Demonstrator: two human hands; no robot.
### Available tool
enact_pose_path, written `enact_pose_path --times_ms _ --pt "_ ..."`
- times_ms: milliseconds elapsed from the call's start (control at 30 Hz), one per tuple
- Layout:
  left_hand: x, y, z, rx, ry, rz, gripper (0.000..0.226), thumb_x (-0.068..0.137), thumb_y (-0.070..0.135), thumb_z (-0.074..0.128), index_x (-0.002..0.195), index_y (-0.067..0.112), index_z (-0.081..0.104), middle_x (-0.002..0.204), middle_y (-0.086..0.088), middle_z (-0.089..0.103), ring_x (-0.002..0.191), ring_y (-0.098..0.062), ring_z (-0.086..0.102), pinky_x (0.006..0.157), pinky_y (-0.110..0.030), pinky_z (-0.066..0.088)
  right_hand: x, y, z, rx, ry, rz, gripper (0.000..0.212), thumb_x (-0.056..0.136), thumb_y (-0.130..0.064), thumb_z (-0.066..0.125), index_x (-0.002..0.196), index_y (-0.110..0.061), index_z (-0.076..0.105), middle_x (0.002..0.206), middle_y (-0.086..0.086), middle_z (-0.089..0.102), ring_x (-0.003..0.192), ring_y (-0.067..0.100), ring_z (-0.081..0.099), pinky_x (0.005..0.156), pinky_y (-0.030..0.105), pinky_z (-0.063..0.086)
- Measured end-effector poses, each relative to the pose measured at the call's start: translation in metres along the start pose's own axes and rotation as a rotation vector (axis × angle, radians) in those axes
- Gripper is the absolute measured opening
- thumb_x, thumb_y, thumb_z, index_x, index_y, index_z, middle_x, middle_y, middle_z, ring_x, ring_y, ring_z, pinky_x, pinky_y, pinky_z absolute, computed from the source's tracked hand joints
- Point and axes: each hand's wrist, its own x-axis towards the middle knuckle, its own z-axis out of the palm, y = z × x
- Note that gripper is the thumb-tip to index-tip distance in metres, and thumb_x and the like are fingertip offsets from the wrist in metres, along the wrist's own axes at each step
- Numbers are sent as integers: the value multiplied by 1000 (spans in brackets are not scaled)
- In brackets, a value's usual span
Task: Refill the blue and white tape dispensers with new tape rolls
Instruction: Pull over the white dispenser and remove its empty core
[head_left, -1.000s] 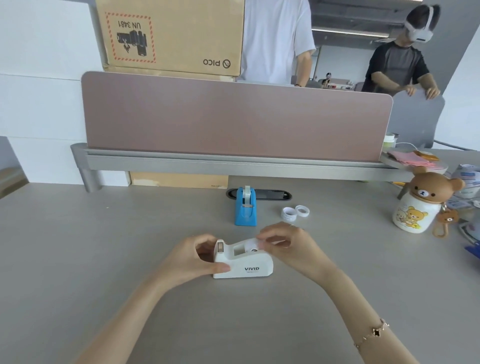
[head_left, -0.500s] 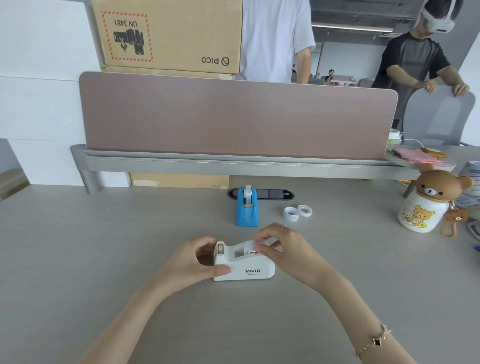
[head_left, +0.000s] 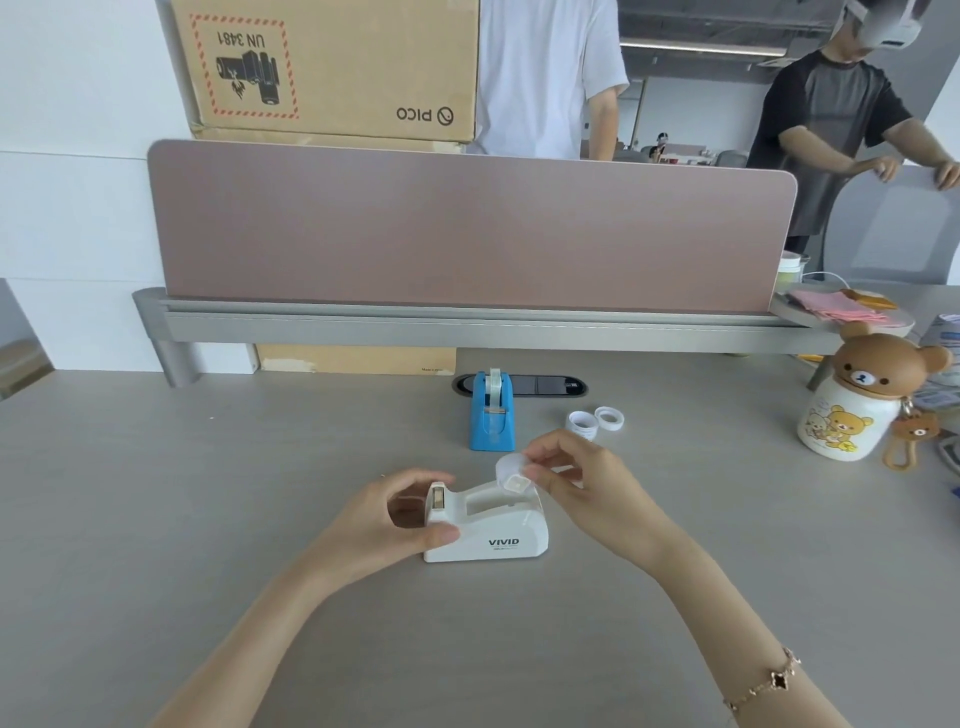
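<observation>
A white tape dispenser marked VIVID lies on the grey desk in front of me. My left hand grips its cutter end, thumb on the near side. My right hand pinches a small white spool just above the dispenser's open slot. Behind them stands a blue tape dispenser with a clear roll loaded. Two white tape rolls lie to its right.
A bear-lidded white jar with a keychain stands at the right. A pink divider panel on a grey rail closes the desk's far side, with a cable port below it. Two people stand beyond it. Cardboard box at back left.
My right hand has lifted the white spool up out of the white dispenser's slot. My left hand has kept its hold on the cutter end.
</observation>
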Motion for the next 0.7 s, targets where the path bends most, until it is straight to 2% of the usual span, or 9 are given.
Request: enact_pose_path --times_ms 67,133,233,333,433,533,700 --pt "0 9 0 9 84 60 50 66 43 77 113 45 61 114 30 63 110 12 55 93 -13 41 0 -4 2 62 14 8 11 91 -20 61 87 -30 60 94 -13 68 89 -3 61 78 10 47" --pt "2 22 4 16 179 156 48 66 47 74 113 41 62 110 24 66 108 9 57 92 -9 42 0 -7 5 135 23 17 9 90 -19 62 87 -27 62 88 -13 68 82 -1 63 76 11 48" --pt "3 38 15 -34 279 218 36 70 39 76 105 34 69 101 17 72 100 4 63 88 -12 47 -1 -11 10 183 21 30 6 90 -18 62 91 -24 63 87 -6 70 81 9 67 75 16 50" --pt "1 44 22 -66 239 209 37 66 47 72 100 31 72 98 18 74 94 1 66 80 -18 50 -3 -14 15 166 -18 32 4 91 -19 61 93 -22 63 91 -4 70 83 10 70 76 19 52" --pt "1 45 24 -80 229 207 26 71 34 76 95 25 75 92 11 76 87 -8 69 72 -20 50 -4 -17 18 172 -26 15 5 91 -18 61 92 -23 63 95 -4 71 86 9 70 76 17 53" --pt "0 44 24 -109 226 195 22 74 18 79 96 22 75 90 7 77 84 -8 71 74 -17 51 -3 -16 18 160 -26 11 5 91 -18 61 94 -21 64 96 -4 71 88 8 70 78 17 54" --pt "-2 47 25 -127 221 182 21 75 11 78 94 21 75 87 8 78 84 -5 72 77 -17 55 -4 -16 14 178 -30 9 8 88 -15 64 95 -19 66 98 -7 71 91 5 69 81 18 54"
